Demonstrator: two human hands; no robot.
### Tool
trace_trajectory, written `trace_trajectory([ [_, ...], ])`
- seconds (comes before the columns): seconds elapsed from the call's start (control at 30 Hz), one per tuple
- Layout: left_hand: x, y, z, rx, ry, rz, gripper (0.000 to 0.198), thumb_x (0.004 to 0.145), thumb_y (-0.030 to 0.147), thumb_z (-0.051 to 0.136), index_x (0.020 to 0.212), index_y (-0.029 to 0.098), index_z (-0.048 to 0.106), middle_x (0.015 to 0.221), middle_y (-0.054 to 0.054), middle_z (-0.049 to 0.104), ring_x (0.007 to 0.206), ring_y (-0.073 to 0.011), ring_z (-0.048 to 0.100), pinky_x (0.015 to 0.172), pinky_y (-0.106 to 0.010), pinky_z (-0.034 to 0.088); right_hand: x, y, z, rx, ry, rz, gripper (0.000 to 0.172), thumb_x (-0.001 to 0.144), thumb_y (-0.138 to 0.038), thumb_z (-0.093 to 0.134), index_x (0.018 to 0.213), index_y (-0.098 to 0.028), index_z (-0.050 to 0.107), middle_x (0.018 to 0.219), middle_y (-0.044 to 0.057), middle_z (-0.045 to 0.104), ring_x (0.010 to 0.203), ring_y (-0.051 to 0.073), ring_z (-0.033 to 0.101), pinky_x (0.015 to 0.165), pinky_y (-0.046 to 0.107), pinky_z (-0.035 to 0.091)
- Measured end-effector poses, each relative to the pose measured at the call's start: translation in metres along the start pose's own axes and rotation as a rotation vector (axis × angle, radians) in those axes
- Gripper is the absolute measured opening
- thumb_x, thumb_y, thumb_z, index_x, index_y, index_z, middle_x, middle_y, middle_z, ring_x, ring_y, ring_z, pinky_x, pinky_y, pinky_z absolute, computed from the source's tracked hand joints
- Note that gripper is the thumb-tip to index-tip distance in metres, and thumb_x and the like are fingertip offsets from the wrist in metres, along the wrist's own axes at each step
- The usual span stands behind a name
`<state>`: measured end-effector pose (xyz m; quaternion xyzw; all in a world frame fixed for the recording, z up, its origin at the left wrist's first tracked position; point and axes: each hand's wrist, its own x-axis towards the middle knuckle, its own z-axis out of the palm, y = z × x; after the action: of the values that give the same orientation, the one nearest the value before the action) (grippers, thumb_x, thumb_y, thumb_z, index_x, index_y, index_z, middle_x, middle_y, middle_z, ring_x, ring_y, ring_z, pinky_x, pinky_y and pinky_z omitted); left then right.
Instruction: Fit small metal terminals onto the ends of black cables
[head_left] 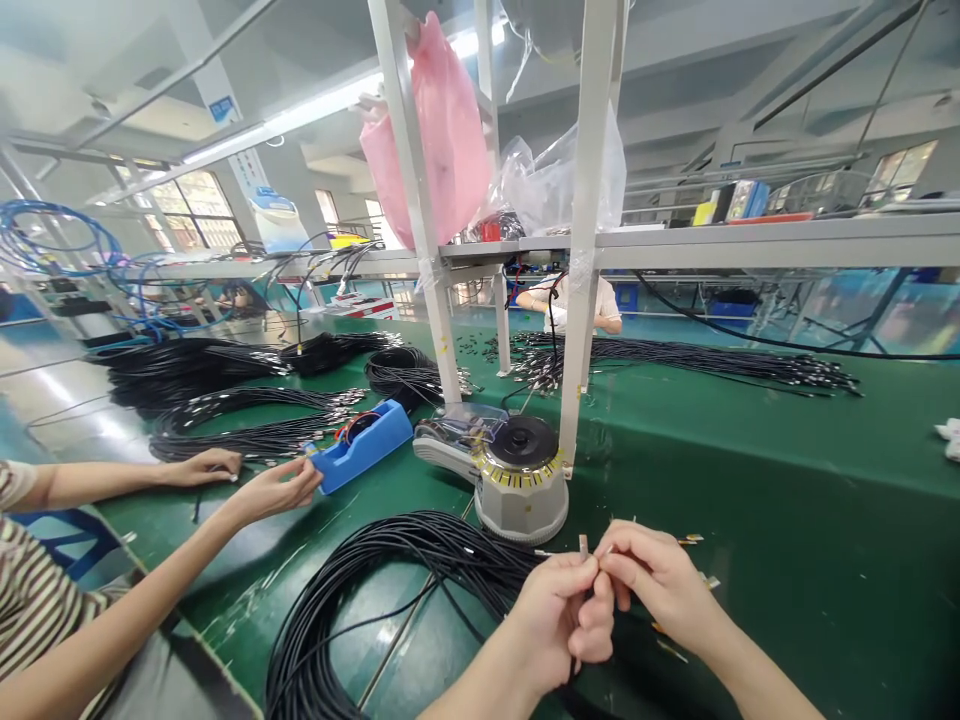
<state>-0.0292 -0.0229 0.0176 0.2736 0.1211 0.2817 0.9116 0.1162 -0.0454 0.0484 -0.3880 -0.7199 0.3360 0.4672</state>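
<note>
The person's left hand (559, 622) pinches a small tab (583, 547) between thumb and fingers, its end standing up just above the thumb. The right hand (664, 578) has thumb and forefinger pressed together beside it; what they hold is too small to tell. Both are above the green table (810, 570), near a cable coil (424, 530) and a round dispenser (521, 508). A co-worker's hand (279, 490) touches a blue holder (366, 447).

A head camera looks forward and down over the wearer's hands (562, 618).
</note>
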Motion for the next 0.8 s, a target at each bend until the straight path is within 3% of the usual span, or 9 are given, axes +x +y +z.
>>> trace_trajectory([
  [0.13,0.002,0.000,0.002,0.016,-0.038,0.035,0.027,0.072,0.032,0.060,0.060,0.009,0.052,0.041,0.004,0.038,0.027,-0.0031,0.028,0.031,-0.017,0.013,-0.002,-0.009,-0.010,-0.065,-0.122,-0.007,0.024,0.091,-0.026,0.039,0.086,-0.018,0.061,0.071,0.002,0.055,0.058,0.015,0.055,0.058,0.026,0.044],
  [0.23,0.006,-0.005,0.006,0.128,0.022,0.113,0.029,0.072,0.036,0.058,0.061,0.010,0.053,0.040,0.002,0.041,0.026,-0.0051,0.031,0.030,-0.019,0.016,-0.003,-0.012,-0.008,-0.018,-0.101,0.088,0.022,0.088,-0.031,0.044,0.102,-0.018,0.054,0.071,0.002,0.058,0.058,0.016,0.055,0.054,0.025,0.045],
  [0.33,0.008,-0.009,0.009,0.380,0.166,0.268,0.033,0.074,0.039,0.054,0.061,0.009,0.055,0.047,-0.003,0.051,0.035,-0.0083,0.044,0.035,-0.019,0.028,-0.003,-0.007,-0.009,-0.079,-0.069,0.188,0.017,0.086,-0.034,0.045,0.086,-0.019,0.052,0.059,-0.001,0.055,0.051,0.015,0.053,0.047,0.023,0.043],
  [0.43,0.009,-0.010,0.011,0.591,0.371,0.500,0.031,0.078,0.037,0.052,0.067,0.008,0.058,0.063,-0.007,0.059,0.059,-0.0106,0.055,0.052,-0.019,0.039,-0.003,0.009,-0.028,-0.348,-0.091,0.236,0.019,0.084,-0.030,0.043,0.068,-0.020,0.047,0.060,-0.001,0.052,0.054,0.015,0.051,0.049,0.023,0.041],
  [0.5,0.009,-0.010,0.010,0.535,0.400,0.515,0.033,0.080,0.041,0.048,0.072,0.009,0.056,0.057,-0.003,0.054,0.051,-0.0093,0.052,0.045,-0.018,0.036,0.001,0.021,-0.048,-0.589,-0.114,0.278,0.015,0.077,-0.026,0.047,0.063,-0.021,0.050,0.056,-0.001,0.052,0.052,0.017,0.050,0.048,0.025,0.040],
  [0.57,0.011,-0.012,0.010,0.383,0.339,0.479,0.034,0.077,0.045,0.050,0.075,0.012,0.052,0.044,0.005,0.042,0.033,-0.0057,0.039,0.035,-0.018,0.024,0.010,0.028,-0.063,-0.744,0.004,0.272,0.011,0.070,-0.028,0.054,0.061,-0.021,0.055,0.063,0.002,0.057,0.061,0.021,0.054,0.054,0.029,0.042],
  [0.63,0.013,-0.013,0.011,0.230,0.281,0.495,0.035,0.071,0.047,0.057,0.080,0.015,0.047,0.043,0.009,0.035,0.029,-0.0037,0.029,0.033,-0.018,0.017,0.025,0.028,-0.066,-0.681,0.113,0.234,0.013,0.069,-0.034,0.057,0.068,-0.021,0.061,0.074,0.005,0.062,0.072,0.025,0.057,0.062,0.033,0.044],
  [0.7,0.014,-0.014,0.011,0.114,0.270,0.514,0.038,0.069,0.048,0.060,0.083,0.016,0.045,0.046,0.009,0.037,0.033,-0.0033,0.028,0.034,-0.018,0.017,0.045,0.024,-0.055,-0.425,0.159,0.270,0.023,0.073,-0.040,0.056,0.077,-0.019,0.064,0.077,0.006,0.064,0.071,0.025,0.059,0.065,0.034,0.046],
  [0.8,0.015,-0.011,0.010,0.038,0.300,0.462,0.037,0.069,0.049,0.059,0.076,0.015,0.047,0.048,0.006,0.040,0.037,-0.0041,0.029,0.036,-0.018,0.018,0.078,0.024,-0.031,-0.133,0.241,0.404,0.034,0.071,-0.048,0.059,0.081,-0.016,0.063,0.067,0.005,0.063,0.058,0.020,0.059,0.055,0.030,0.046],
])
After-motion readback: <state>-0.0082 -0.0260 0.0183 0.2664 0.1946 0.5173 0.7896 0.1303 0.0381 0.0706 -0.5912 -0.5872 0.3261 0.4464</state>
